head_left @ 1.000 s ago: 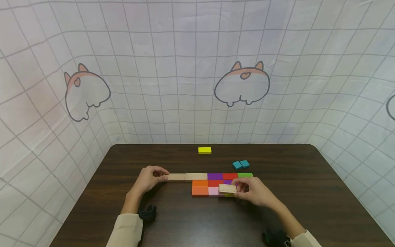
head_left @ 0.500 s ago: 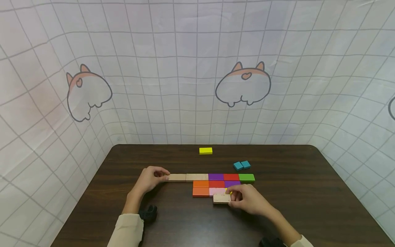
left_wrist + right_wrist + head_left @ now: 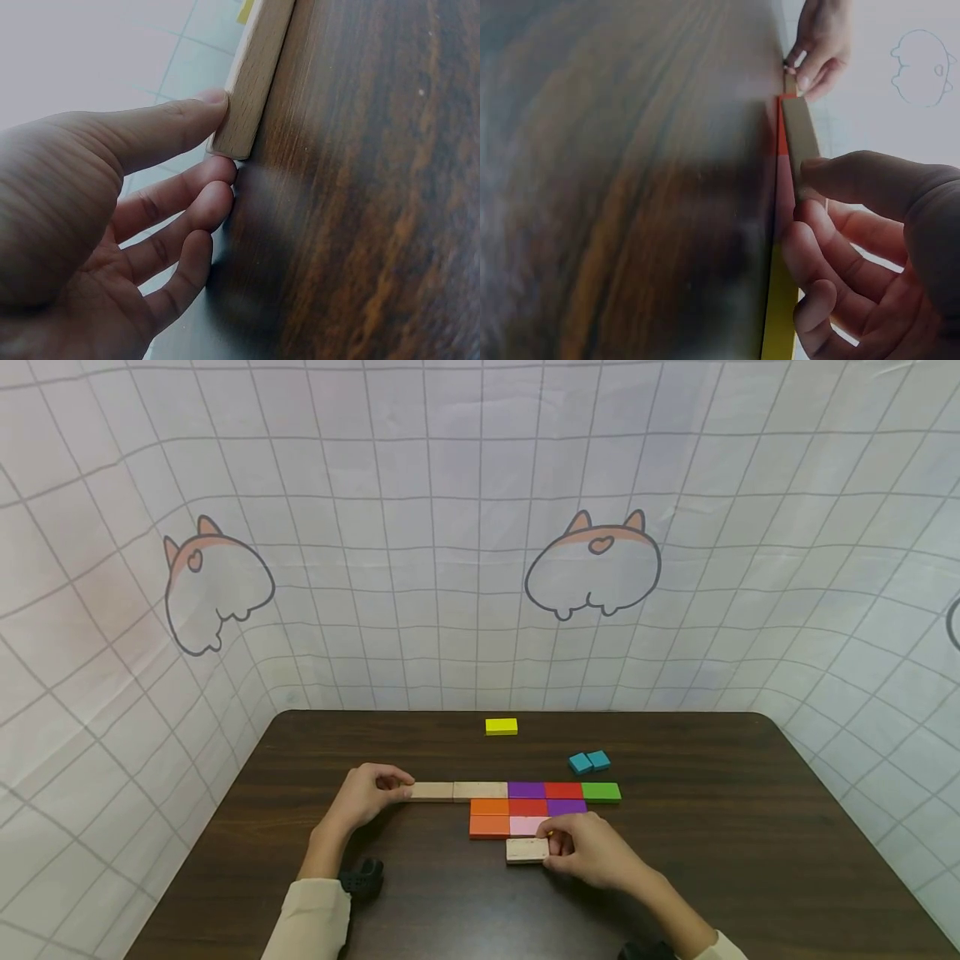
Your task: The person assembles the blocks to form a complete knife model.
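My left hand (image 3: 367,795) grips the left end of a plain wooden block (image 3: 431,792) that lies on the table. In the left wrist view the thumb presses that block's (image 3: 255,82) near edge, with fingertips close to its end. My right hand (image 3: 588,847) pinches another plain wooden block (image 3: 527,851) by its right end, just in front of the lower row. Behind it lie a pink block (image 3: 528,826) and two orange blocks (image 3: 490,827). A yellow block (image 3: 780,307), mostly hidden by the right hand in the head view, shows in the right wrist view.
The back row continues with a second wooden block (image 3: 481,790), a purple block (image 3: 527,790), a red block (image 3: 563,790) and a green block (image 3: 602,792). Farther back are two teal blocks (image 3: 589,762) and a lone yellow block (image 3: 501,727). The dark table (image 3: 712,810) meets a grid-patterned cloth.
My right hand has brought its wooden block left and toward me, from over the coloured blocks to in front of their lower row. The left hand stays at its block's end.
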Motion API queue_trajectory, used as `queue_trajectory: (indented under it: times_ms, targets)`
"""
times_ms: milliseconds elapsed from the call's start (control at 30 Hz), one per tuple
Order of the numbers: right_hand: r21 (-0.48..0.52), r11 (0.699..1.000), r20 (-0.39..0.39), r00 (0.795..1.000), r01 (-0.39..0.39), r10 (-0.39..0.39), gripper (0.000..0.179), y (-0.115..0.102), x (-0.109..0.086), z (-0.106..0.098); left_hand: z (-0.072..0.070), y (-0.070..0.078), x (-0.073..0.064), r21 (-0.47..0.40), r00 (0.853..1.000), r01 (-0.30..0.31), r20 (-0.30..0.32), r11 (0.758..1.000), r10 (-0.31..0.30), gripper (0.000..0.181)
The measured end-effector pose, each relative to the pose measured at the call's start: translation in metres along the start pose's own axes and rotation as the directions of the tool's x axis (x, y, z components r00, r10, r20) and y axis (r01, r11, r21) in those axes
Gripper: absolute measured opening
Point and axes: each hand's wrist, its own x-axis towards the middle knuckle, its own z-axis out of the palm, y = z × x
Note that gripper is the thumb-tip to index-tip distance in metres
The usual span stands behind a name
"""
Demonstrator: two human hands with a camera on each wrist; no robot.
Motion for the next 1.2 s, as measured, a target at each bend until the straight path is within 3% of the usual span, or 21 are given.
queue_trajectory:
  times_ms: [1200]
  targets:
    - [-0.055,0.998,0.006,1.0,0.005,-0.005,0.011,-0.012,0.015,0.01,0.0,-0.002,-0.001,0.004,1.0,-0.017,-0.007,1.0,0.017,0.009]
